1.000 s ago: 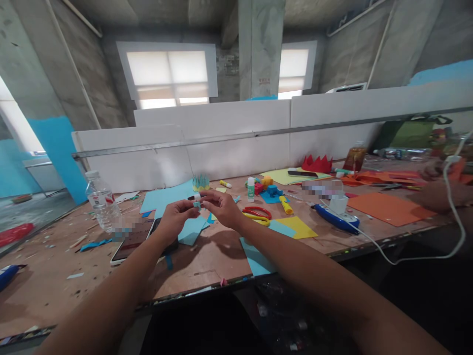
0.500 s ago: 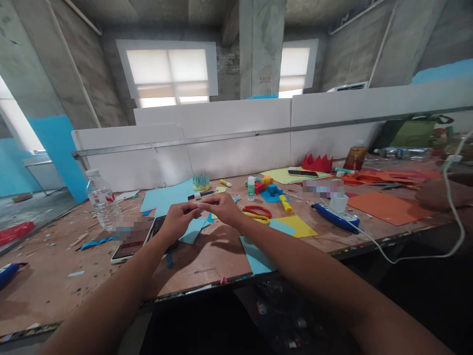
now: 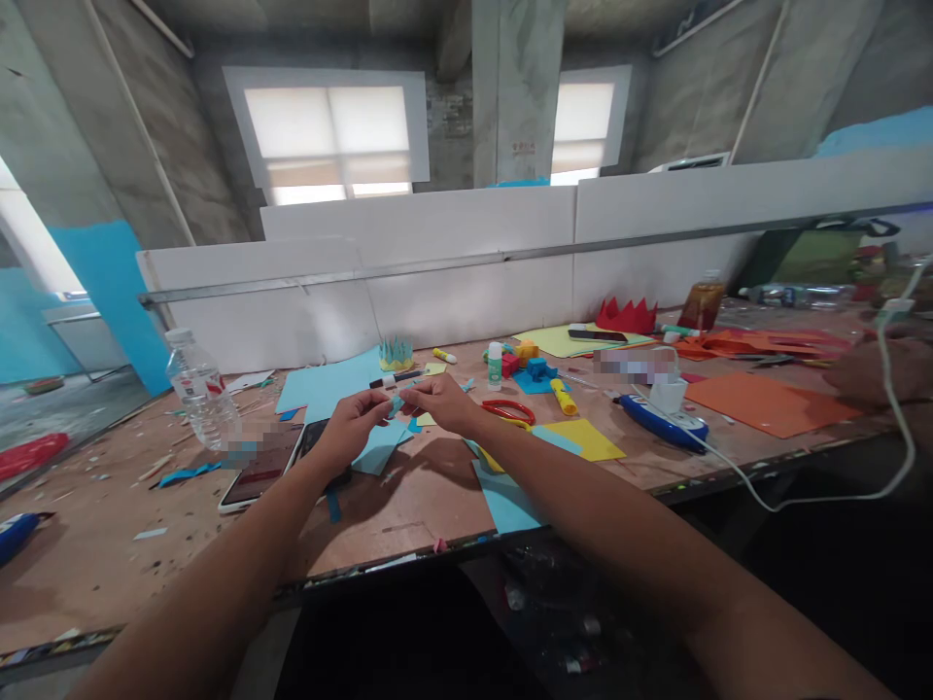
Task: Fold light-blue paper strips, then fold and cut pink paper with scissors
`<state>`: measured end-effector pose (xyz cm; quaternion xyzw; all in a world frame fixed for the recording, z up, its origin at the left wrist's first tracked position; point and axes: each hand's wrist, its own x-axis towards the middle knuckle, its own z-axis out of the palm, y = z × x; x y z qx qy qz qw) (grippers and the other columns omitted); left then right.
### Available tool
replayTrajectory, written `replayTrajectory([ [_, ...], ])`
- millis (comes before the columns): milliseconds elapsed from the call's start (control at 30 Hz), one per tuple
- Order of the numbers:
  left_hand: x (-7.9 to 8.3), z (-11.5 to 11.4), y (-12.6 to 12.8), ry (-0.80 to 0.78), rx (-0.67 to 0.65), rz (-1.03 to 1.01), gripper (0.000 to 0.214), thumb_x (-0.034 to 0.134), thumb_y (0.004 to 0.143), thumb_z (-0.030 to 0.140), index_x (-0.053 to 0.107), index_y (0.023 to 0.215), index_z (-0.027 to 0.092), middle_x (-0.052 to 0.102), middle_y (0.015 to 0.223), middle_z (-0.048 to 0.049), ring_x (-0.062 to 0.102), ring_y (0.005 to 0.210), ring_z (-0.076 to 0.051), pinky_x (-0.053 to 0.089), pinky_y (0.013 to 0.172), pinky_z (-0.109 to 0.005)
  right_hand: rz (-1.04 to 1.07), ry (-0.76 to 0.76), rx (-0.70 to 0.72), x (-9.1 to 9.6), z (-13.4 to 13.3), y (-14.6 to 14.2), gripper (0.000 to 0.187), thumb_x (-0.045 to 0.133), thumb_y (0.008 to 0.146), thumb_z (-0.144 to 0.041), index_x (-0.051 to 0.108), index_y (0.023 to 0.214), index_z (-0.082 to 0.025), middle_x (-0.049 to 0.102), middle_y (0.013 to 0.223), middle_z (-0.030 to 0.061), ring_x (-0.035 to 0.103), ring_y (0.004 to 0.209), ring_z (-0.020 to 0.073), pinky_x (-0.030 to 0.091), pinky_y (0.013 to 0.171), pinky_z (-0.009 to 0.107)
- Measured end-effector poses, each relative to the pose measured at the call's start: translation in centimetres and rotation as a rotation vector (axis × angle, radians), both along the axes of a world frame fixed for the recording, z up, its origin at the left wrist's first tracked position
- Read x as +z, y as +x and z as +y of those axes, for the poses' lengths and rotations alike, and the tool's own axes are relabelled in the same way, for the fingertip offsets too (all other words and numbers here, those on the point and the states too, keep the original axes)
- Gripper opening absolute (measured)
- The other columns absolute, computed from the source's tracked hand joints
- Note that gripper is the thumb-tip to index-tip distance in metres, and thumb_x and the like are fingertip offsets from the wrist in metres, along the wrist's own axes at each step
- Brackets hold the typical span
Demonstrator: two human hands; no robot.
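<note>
My left hand (image 3: 353,426) and my right hand (image 3: 443,402) meet above the wooden table (image 3: 408,506), fingers pinched together on a small light-blue paper piece (image 3: 395,405) between them. Under the hands lie light-blue paper sheets (image 3: 379,449). A phone (image 3: 260,472) rests just left of my left hand. Red-and-yellow scissors (image 3: 508,413) lie just right of my right hand.
A water bottle (image 3: 196,386) stands at the left. A glue stick (image 3: 495,366), small coloured paper boxes (image 3: 535,370), a blue paper crown (image 3: 396,354) and a red crown (image 3: 625,317) sit farther back. A blue glue gun (image 3: 663,420) with white cable, orange sheets (image 3: 769,402) and another person's hand (image 3: 875,369) are at right.
Both hands stay pinched on the small blue piece and have shifted slightly. The view has tilted a little; the table items have not moved.
</note>
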<state>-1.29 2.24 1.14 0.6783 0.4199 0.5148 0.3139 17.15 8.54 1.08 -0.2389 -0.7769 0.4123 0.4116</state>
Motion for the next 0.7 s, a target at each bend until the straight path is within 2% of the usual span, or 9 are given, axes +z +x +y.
replayTrajectory([
  [167,0.2,-0.2,0.0,-0.009,-0.015,0.004,0.029,0.068,0.079,0.047,0.072,0.08,0.018,0.069,0.078,-0.0033,0.059,0.074,-0.018,0.05,0.073,-0.032,0.003,-0.011,-0.012,0.0,-0.2,0.0,0.036,0.073,0.076,-0.05,0.077,0.082,-0.014,0.07,0.069,0.0036,0.062,0.064,0.0161,0.05,0.063,0.028],
  [400,-0.1,-0.1,0.0,-0.038,-0.008,-0.03,0.03,0.07,0.077,0.047,0.069,0.071,0.018,0.064,0.068,-0.0008,0.058,0.068,-0.016,0.048,0.072,-0.032,0.004,0.01,-0.062,0.1,-0.5,-0.2,0.03,0.075,0.073,-0.043,0.077,0.079,-0.013,0.068,0.066,0.0028,0.058,0.06,0.0141,0.043,0.055,0.025],
  [600,-0.2,-0.2,0.2,-0.069,-0.021,-0.097,0.029,0.071,0.077,0.047,0.071,0.079,0.017,0.067,0.075,-0.001,0.061,0.07,-0.016,0.051,0.073,-0.033,0.02,0.066,-0.159,0.0,-0.9,-0.6,0.027,0.076,0.072,-0.041,0.076,0.074,-0.014,0.065,0.062,0.0009,0.054,0.058,0.0129,0.038,0.054,0.025],
  [700,-0.3,-0.3,0.3,-0.06,-0.012,-0.119,0.027,0.078,0.072,0.04,0.071,0.084,0.017,0.067,0.075,-0.0006,0.06,0.07,-0.015,0.049,0.072,-0.03,0.064,0.048,-0.189,0.0,-1.1,-0.7,0.031,0.075,0.074,-0.044,0.074,0.07,-0.014,0.065,0.062,0.0013,0.055,0.059,0.0137,0.039,0.056,0.025],
])
